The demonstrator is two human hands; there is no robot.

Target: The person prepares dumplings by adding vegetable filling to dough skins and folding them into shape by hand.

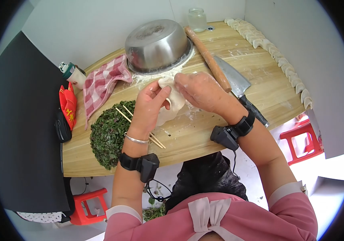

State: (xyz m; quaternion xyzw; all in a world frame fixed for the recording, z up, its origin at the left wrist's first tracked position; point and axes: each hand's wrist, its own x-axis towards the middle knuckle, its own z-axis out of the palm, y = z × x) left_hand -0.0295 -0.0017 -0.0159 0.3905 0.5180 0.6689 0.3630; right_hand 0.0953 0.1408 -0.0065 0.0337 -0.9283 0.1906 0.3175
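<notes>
A pale, thin piece of dough hangs between my two hands above the wooden table. My left hand pinches its left side between thumb and fingers. At its upper right, the closed fingers of my right hand grip the dough's edge. Another flat pale dough piece shows just below, partly hidden. Beside my left wrist lies a mound of chopped dark greens, with two wooden chopsticks resting by it, partly covered by my wrist. White flour is spread behind my hands.
An upturned metal basin stands at the back. A rolling pin and a cleaver lie on the right. Folded dumplings line the table's right edge. A checked cloth, bottle and glass jar stand around the rim.
</notes>
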